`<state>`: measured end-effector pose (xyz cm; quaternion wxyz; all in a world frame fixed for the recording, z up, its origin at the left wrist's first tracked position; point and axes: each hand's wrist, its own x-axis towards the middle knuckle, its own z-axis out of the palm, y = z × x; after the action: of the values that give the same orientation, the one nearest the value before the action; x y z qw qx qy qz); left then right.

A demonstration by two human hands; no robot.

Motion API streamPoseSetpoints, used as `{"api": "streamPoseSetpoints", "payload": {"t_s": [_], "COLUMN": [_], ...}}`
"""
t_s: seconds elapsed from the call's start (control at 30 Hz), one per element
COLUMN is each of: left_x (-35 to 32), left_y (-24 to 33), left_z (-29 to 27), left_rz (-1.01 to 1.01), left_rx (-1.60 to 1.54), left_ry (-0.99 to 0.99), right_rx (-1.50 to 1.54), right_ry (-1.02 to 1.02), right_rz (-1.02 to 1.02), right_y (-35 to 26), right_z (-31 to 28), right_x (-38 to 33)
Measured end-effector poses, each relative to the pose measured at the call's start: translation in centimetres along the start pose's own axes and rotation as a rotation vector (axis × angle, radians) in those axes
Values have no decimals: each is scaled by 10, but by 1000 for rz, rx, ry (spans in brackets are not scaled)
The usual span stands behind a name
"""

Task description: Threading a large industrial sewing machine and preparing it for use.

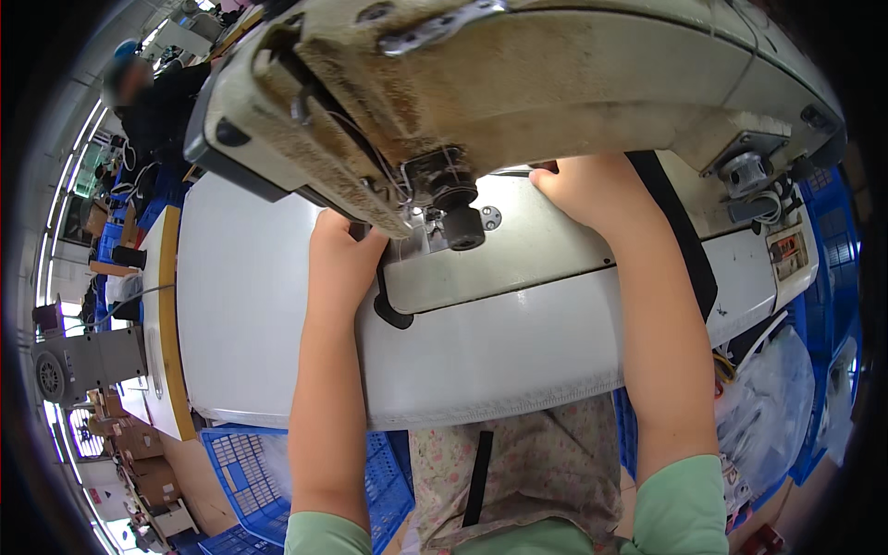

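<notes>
A sewing machine (555,83) with a worn, cream-coloured head spans the upper part of the view. My left hand (340,248) is closed just left of the needle area, its fingertips partly behind the machine head. A small dark bit shows beside its thumb. Past the metal needle plate (518,250), my right hand (587,192) is closed under the machine arm, with a dark patch by its thumb. Most of its fingers are hidden, and what either hand grips cannot be made out. A black strip (680,222) lies over the machine bed beside my right forearm.
The white table (250,305) has a ruler along its front edge. Blue crates (250,472) stand below at left, and clear plastic bags (763,407) are at right. Another black strip (479,476) lies on my patterned apron. A person (157,102) is at far left.
</notes>
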<state>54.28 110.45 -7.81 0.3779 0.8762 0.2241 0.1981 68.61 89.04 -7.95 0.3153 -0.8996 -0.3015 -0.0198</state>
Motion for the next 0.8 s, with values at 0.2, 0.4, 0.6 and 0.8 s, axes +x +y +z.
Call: {"api": "streamPoseSetpoints", "payload": {"t_s": [0.2, 0.4, 0.6, 0.8], "left_x": [5, 24, 30, 30], "left_y": [-4, -2, -20, -28], "left_z": [0, -3, -28, -39], "left_rz": [18, 208, 105, 122], "left_rx": [80, 194, 213, 203], "left_ry": [-35, -229, -250, -299], "right_rx": [-69, -69, -37, 61], "right_ry": [-63, 18, 39, 88], "right_rz": [35, -50, -66, -178], "right_y": [-5, 4, -1, 5], "right_z": [-4, 0, 1, 3], "right_x": [2, 2, 3, 5]}}
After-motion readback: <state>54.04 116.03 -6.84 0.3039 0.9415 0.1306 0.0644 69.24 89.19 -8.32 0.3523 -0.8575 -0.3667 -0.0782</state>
